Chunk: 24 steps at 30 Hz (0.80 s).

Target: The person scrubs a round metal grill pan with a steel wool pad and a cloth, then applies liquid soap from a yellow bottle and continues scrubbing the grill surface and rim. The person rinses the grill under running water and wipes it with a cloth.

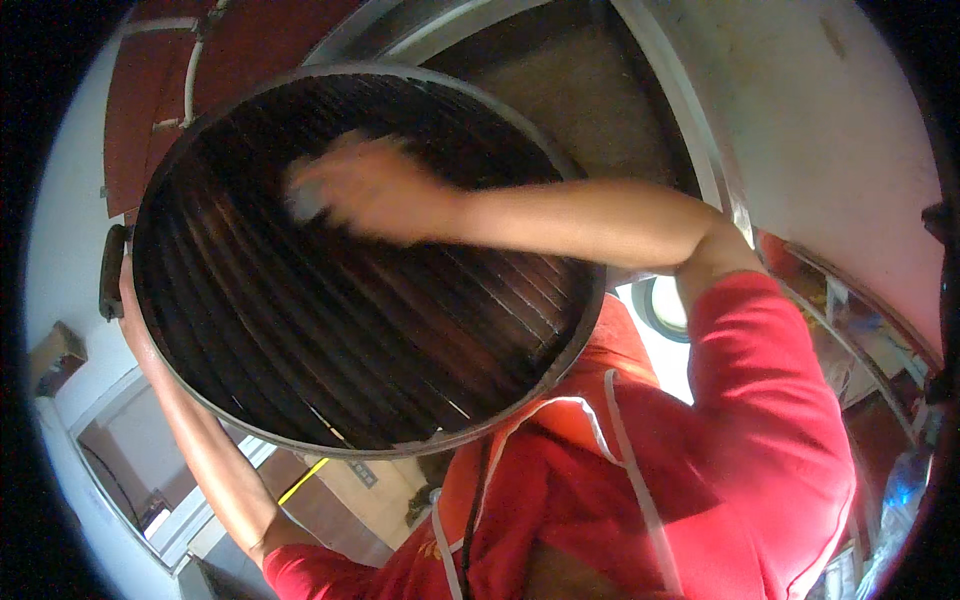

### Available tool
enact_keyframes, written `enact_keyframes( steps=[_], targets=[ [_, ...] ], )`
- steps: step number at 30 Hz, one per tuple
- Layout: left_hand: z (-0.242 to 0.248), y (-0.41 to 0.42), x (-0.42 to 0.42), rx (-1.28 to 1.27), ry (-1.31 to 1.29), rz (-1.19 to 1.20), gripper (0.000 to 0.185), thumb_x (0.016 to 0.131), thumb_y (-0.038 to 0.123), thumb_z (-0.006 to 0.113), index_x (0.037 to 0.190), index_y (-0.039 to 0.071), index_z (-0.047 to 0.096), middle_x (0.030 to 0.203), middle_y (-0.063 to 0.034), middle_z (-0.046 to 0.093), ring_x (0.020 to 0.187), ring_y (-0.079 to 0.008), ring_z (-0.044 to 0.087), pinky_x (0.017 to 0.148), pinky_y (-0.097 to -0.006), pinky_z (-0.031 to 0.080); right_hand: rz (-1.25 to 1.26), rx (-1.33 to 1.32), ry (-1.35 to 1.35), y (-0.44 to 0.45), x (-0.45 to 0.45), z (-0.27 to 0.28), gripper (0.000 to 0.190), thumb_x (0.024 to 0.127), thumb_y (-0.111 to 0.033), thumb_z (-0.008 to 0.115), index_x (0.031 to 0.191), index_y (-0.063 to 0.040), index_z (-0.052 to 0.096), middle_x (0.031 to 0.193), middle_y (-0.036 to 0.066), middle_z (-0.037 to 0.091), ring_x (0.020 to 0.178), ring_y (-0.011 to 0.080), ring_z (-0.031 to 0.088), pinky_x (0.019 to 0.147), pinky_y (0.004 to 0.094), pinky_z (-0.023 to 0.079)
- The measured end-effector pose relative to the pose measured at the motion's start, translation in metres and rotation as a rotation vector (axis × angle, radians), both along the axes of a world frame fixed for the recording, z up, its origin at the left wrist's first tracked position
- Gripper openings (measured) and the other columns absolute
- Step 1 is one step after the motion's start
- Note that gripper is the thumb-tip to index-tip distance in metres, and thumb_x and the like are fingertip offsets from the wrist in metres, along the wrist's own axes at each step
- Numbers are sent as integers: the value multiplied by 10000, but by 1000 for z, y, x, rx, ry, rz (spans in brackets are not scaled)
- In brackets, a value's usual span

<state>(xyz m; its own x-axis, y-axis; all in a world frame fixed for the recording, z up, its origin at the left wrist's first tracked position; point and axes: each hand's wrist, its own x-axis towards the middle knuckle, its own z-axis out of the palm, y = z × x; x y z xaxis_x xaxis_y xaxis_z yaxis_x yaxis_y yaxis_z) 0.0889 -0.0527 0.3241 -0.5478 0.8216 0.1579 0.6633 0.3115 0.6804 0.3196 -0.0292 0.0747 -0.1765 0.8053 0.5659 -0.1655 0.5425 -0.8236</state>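
A large round dark pan [352, 337] with a ribbed surface and a pale rim fills the middle of the head view, tilted in front of my chest. One dark side handle [112, 274] juts from its left edge. My left hand [129, 289] holds the pan's left side by this handle; its fingers are hidden behind. Blurred by motion, my right hand [386, 187] is over the upper middle of the ribs, closed around a small greyish pad [306, 201]. What the pad is made of cannot be made out.
Red-brown tiles or panels [154, 82] lie beyond the pan's upper left. A pale wall [810, 127] rises at the right, by a metal frame [694, 135]. Below the pan's lower edge is a cardboard box [386, 495]; a round white-topped vessel [667, 304] sits beneath my right arm.
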Motion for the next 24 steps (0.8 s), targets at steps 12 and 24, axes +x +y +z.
enact_keyframes(
  steps=[12, 24],
  targets=[
    [4, 7, -52, -39, 118, 6, 524, 913, 414, 605, 1236, 1, 613, 1086, -67, 662, 947, -165, 613, 897, -274, 456, 163, -2, -179, 116, -77, -6, 386, 864, -247, 588, 1241, -176, 631, 1092, 149, 666, 1010, 331, 631, 880, 442, 505],
    [2, 5, -26, -51, 103, -44, 453, 964, 361, 517, 1327, 94, 565, 1235, -93, 613, 1077, -171, 588, 986, -301, 417, -259, -687, -584, 83, 178, -310, 336, 918, -296, 538, 1152, -60, 588, 1008, 145, 639, 891, 289, 627, 769, 454, 497]
  ],
)
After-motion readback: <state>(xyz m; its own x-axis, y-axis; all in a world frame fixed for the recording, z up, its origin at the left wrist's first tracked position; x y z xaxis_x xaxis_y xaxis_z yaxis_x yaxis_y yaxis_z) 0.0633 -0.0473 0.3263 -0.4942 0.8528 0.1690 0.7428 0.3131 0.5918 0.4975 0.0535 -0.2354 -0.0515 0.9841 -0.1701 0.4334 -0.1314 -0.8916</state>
